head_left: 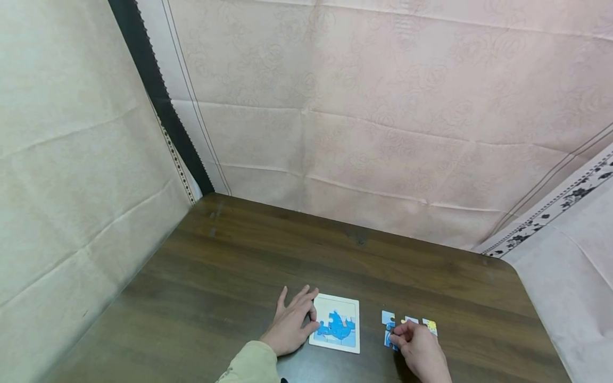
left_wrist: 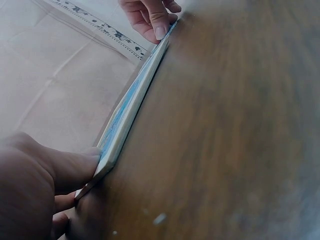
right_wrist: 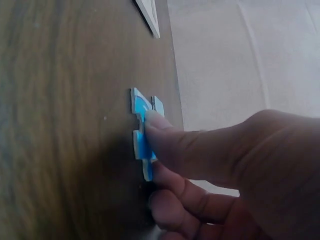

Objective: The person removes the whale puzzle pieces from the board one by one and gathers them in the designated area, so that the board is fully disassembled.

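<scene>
**Two bare hands at a puzzle board and its loose pieces**

From where I stand, the puzzle board lies flat on the dark wooden table, near the person's edge. Its frame is off-white; a blue picture fills the lower part of the inner field, while the upper part is pale. The left hand, emerging from a pale green sleeve, is at the board's left edge. Its thumb and forefinger pinch that edge, the thumb lying over the frame near a corner; the remaining fingers are spread away from the board.

To the right of the board, and apart from it, is a group of loose pieces. The right hand pinches a blue puzzle piece between thumb and forefinger, with the other fingers curled in beneath. I cannot tell whether this piece has left the tabletop. Just beyond it lies a light blue piece; farther right are a pale piece, partly hidden by the hand, and a piece with yellow on it.

Cream cloth with faint rose patterns and crease lines hangs behind the table. A border strip with dark floral figures runs down to the far right corner, and a black band descends to the far left one.
</scene>
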Tool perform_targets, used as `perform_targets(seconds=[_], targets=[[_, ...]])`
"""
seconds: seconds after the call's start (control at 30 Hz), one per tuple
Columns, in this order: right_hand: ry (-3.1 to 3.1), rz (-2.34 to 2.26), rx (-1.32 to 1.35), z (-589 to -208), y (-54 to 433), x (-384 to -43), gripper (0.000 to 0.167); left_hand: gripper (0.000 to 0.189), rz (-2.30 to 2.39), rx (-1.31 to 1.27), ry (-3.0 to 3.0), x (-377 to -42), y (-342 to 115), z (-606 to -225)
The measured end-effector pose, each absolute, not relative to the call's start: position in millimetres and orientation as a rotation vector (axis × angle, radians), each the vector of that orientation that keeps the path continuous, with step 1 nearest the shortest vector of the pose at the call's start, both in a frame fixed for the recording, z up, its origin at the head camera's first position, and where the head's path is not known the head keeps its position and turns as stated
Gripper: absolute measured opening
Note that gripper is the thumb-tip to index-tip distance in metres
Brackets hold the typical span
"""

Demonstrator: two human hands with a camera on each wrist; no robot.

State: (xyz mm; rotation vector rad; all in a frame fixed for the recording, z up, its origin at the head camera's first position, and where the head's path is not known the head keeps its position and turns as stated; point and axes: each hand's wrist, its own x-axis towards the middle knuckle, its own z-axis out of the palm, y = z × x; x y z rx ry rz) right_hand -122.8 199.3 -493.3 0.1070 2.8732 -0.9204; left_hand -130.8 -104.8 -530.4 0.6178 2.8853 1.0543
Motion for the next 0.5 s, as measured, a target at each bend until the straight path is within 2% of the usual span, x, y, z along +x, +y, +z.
perform_targets(seconds=[0.5], targets=[[2.879, -0.977, 0.133, -495.0, 201.3, -122.7, 0.013, 0.025, 1.069, 0.604, 2.872, -130.7, -103.8, -530.6]])
